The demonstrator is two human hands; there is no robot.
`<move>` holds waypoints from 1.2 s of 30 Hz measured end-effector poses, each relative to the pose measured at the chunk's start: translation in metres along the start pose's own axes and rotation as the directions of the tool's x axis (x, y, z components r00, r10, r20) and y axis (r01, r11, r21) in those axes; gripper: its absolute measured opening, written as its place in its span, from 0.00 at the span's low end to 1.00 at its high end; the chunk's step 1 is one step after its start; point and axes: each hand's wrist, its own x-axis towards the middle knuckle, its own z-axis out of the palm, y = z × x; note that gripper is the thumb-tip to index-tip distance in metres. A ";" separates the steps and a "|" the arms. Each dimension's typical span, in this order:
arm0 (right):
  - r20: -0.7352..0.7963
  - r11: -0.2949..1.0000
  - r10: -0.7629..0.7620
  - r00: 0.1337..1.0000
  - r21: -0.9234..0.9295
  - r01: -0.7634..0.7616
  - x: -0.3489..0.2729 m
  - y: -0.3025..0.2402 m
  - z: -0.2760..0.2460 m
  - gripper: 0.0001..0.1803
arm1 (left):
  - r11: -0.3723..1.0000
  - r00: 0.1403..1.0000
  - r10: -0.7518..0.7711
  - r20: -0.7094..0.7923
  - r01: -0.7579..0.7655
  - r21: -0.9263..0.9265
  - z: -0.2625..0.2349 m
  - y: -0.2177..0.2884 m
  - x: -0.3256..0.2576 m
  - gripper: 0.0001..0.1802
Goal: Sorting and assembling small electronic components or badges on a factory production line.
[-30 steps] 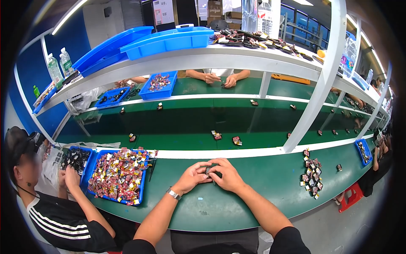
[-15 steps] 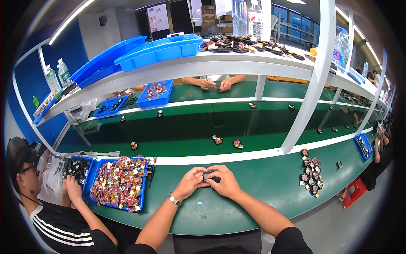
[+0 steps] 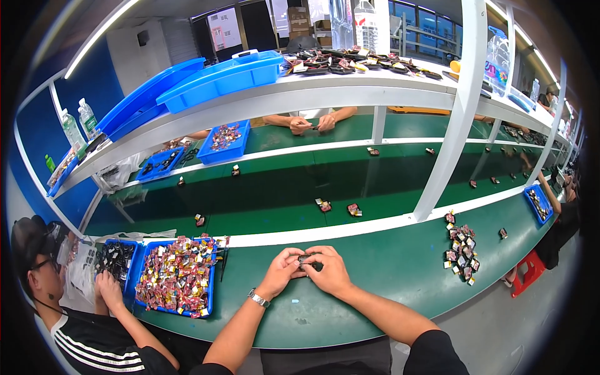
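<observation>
Above the green bench, my left hand (image 3: 281,274) and my right hand (image 3: 329,272) meet, fingertips pinched together round a small black plastic part (image 3: 317,266). Fingers cover most of this part, so its exact kind is hard to make out. To the left of my hands, a blue tray (image 3: 211,300) is heaped with small red, yellow and white wired pieces (image 3: 175,275). Off to the right lies a loose pile of small black parts with red and white pieces (image 3: 461,250).
Thin dark tools (image 3: 224,257) lie beside the heaped tray. On the left, a co-worker (image 3: 94,331) handles parts by a tray of black pieces (image 3: 115,257). White shelf posts (image 3: 451,125) rise beyond the bench. Several small assemblies (image 3: 354,210) sit on the dark green strip behind.
My hands stay together on the black part, with only small finger shifts. The whole view has tilted slightly. At the far right, another person's arm now reaches toward a blue tray.
</observation>
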 end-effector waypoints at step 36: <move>0.042 0.997 -0.061 0.997 0.051 0.059 0.000 0.008 0.006 0.12 | 0.999 1.000 0.023 0.004 -0.023 -0.031 -0.006 -0.005 0.001 0.12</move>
